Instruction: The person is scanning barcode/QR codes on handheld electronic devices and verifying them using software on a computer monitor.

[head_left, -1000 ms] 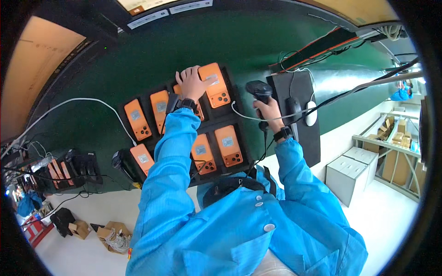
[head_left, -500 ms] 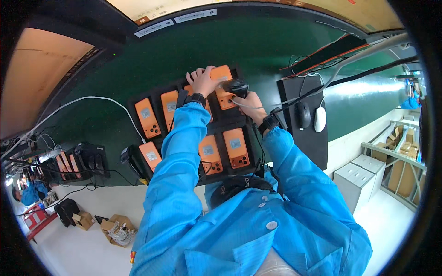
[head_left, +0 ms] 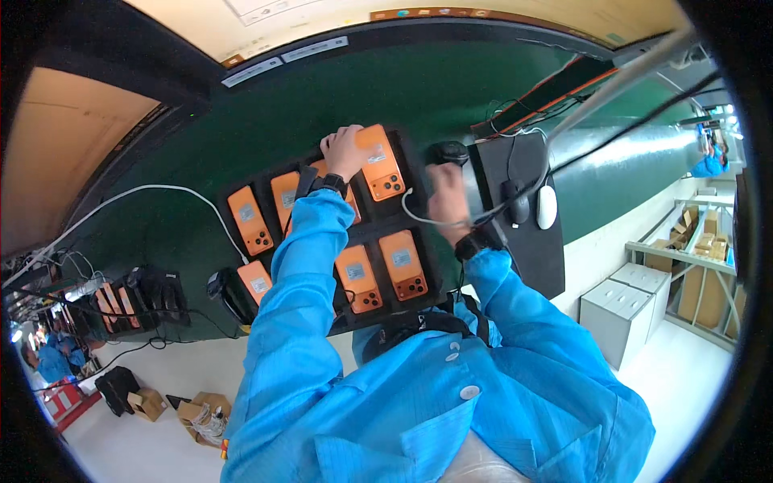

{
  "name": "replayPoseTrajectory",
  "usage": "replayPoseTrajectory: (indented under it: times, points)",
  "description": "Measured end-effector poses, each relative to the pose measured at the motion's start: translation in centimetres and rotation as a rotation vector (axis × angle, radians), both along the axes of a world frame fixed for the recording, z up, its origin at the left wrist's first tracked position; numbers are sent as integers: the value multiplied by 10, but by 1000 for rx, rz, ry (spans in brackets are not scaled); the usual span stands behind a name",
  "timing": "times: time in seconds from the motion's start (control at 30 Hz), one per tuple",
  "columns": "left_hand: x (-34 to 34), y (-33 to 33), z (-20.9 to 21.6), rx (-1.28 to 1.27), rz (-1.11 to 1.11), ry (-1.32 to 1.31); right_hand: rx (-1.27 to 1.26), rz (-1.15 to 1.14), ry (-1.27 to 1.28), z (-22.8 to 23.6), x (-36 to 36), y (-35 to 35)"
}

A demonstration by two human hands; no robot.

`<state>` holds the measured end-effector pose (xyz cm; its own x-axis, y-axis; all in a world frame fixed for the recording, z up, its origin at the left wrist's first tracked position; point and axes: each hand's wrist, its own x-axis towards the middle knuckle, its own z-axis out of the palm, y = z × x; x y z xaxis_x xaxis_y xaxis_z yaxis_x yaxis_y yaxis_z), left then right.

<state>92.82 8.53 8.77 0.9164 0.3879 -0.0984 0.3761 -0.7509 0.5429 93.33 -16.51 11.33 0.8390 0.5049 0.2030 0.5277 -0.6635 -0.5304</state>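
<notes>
My left hand is bent around the far end of an orange smartphone at the tray's far right, its blurred thumb over the phone's back. Pale labels mark the phones. To the right, my right hand is smeared by motion, its fingers closed behind the dark head of a barcode scanner; the grip itself is partly hidden. The black compartment tray holds several more orange phones, including one at the near right and one at the far left. My left arm covers some of them.
On a black mat at the right lie a black mouse and a white mouse. Cables cross the green table. A black handheld device stands left of the tray; monitors line the back.
My right hand has moved right with the scanner, away from over the far-right phone. The fingers of my left hand have drawn closer together at that phone. My view has shifted slightly.
</notes>
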Motion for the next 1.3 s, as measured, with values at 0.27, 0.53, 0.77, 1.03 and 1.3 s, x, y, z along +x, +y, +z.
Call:
replayPoseTrajectory:
  times: [0.27,0.53,0.77,1.03,1.3]
  points:
    - [-5,-1,0,45,8,-155,258,173,276,-17,-16,15]
    - [-51,-59,49,-590,-24,-412,687,-21,870,62,-7,-1]
    - [-71,-87,60,-671,21,-437,227,436,199,40,-26,-19]
    - [-94,-99,65,-635,-91,-370,580,111,415,109,-34,-4]
    - [-101,-107,76,-672,-76,-386,521,229,527,85,-28,6]
